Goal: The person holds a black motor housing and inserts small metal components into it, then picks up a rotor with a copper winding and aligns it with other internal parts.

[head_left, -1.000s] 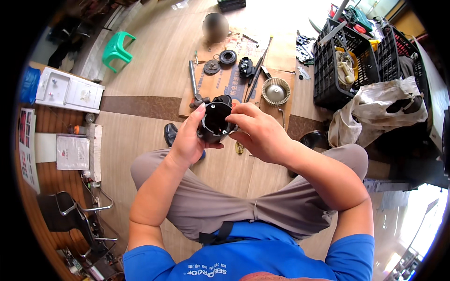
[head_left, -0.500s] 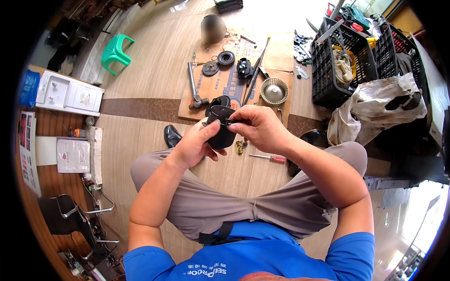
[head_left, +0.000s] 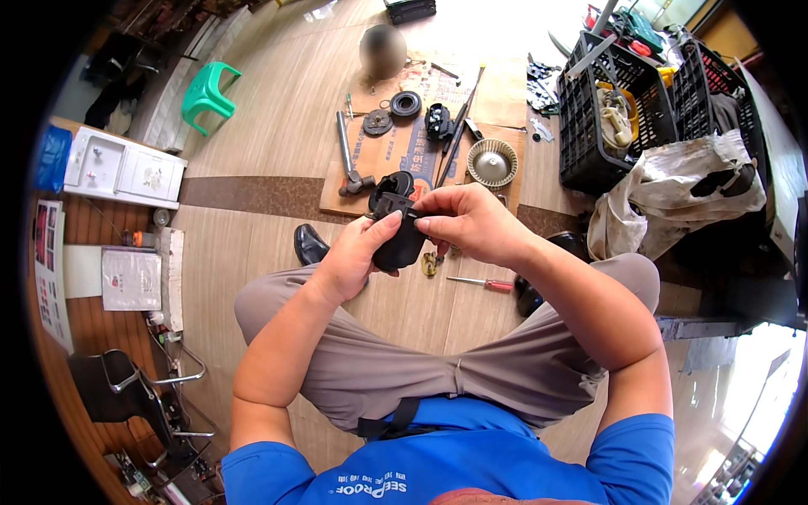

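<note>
Gripping a black motor housing [head_left: 396,229] at frame centre, the left hand [head_left: 358,257] cradled its underside to steady it while the right hand [head_left: 467,220] pinched its upper edge, above the red-handled screwdriver [head_left: 481,284] on the floor.
</note>
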A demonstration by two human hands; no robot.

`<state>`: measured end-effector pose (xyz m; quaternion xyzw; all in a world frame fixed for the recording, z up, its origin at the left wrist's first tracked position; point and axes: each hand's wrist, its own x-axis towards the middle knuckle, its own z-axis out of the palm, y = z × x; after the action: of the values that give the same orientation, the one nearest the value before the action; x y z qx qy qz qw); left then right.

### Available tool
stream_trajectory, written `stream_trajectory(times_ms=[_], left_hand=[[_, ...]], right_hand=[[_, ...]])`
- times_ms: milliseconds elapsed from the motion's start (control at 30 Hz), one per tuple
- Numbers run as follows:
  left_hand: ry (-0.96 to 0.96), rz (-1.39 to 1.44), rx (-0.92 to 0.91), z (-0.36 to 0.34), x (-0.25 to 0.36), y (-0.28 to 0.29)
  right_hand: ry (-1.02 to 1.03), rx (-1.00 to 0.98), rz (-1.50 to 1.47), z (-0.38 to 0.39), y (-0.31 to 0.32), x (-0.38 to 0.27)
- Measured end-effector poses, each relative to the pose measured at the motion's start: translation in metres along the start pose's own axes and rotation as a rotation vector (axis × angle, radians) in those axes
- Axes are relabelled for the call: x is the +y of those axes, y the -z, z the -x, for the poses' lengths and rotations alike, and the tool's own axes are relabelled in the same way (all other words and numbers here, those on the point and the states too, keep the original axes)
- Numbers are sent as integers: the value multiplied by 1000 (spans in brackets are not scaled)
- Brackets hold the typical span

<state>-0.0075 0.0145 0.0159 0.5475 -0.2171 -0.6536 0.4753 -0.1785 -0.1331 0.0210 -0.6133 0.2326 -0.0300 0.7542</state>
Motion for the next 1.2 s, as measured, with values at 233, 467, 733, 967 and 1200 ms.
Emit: stream_trajectory(times_ms=[233,467,733,967,1200], left_hand=[[-33,-119,85,-2,-2,2],[-86,-143,147,-5,4,8],[-109,-108,132,-8,5,9],[-493,-231,251,1,2,-4],[-511,-141,164,3,0,-11]], right_hand=[[22,26,-19,0,-5,-4],[107,94,61,-11,-8,-2],[659,325,666,-15,-7,0],[943,318,676,-3,-10,-2],[985,244,742,6,-9,-7]])
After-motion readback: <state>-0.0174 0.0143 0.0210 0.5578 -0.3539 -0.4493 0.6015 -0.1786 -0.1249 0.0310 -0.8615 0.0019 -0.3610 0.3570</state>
